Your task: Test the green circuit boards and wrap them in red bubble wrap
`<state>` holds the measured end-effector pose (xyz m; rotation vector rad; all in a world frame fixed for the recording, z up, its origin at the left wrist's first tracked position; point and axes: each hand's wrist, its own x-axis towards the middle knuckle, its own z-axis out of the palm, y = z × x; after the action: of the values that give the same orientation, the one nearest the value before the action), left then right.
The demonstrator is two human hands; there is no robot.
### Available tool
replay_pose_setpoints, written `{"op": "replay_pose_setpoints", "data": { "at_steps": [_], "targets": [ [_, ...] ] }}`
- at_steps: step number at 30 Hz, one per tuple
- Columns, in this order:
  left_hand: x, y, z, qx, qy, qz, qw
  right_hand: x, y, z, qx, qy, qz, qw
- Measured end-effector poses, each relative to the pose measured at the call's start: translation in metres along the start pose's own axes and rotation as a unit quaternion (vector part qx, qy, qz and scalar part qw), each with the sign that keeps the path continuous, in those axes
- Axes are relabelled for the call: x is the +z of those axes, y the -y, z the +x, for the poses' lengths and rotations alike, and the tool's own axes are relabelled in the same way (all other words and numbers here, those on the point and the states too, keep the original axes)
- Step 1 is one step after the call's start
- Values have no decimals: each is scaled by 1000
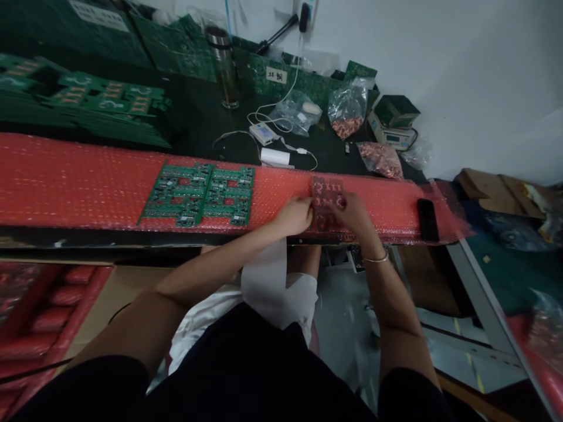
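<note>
A circuit board [326,186] looks dull pink and dark, seen through red bubble wrap, between my two hands. My left hand [295,217] is closed, its curled fingers at the board's left edge. Bent over the board's right side, my right hand [352,212] grips it with thumb and fingers; its fingertips are partly hidden. To the left, two green panels, a left circuit board panel [178,196] and a right circuit board panel [229,196], lie side by side on the red bubble wrap [79,181].
A black phone [427,220] lies at the wrap's right end. Behind are stacked green boards [109,114], a glass flask [224,70], a white device with cables [264,133], bags of copper-coloured parts [380,159] and a small scale [391,138]. The table edge runs before my lap.
</note>
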<state>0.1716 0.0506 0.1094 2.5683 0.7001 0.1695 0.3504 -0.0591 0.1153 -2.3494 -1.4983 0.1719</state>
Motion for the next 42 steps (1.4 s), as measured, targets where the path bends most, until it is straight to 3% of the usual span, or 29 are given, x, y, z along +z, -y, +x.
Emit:
{"op": "replay_pose_setpoints", "data": {
  "at_steps": [2, 4, 8, 11, 15, 18, 20, 23, 27, 36, 42],
  "targets": [
    [6, -6, -7, 23, 5, -21, 1000, -2, -25, -3, 62, -38, 6, 997],
    [11, -9, -8, 14, -6, -61, 998, -2, -40, -6, 86, 2, 47, 995],
    [12, -7, -8, -2, -8, -114, 993, -4, -43, -3, 55, 56, 140, 987],
    [-4, 8, -15, 33, 28, -82, 996, -12, -34, 4, 14, 62, 187, 980],
    [-51, 67, -36, 88, 21, 69, 993, -21, -21, 12, 13, 58, 166, 984],
    [-85, 124, -53, 44, 53, 189, 980, -26, -10, 14, 15, 59, 123, 990],
    [-98, 153, -60, 7, 73, 224, 972, -30, -2, 15, 10, 57, 92, 994],
    [-102, 172, -66, -4, 79, 225, 971, -34, 10, 14, 9, 54, 50, 997],
    [-98, 161, -62, 21, 65, 214, 975, -39, 20, 14, 2, 59, 6, 998],
    [-51, 68, -10, 95, 50, 186, 977, -42, 46, 19, -25, 73, -116, 990],
    [-35, 48, 8, 79, 34, 204, 975, -38, 68, 19, -53, 62, -174, 981]
  ]
}}
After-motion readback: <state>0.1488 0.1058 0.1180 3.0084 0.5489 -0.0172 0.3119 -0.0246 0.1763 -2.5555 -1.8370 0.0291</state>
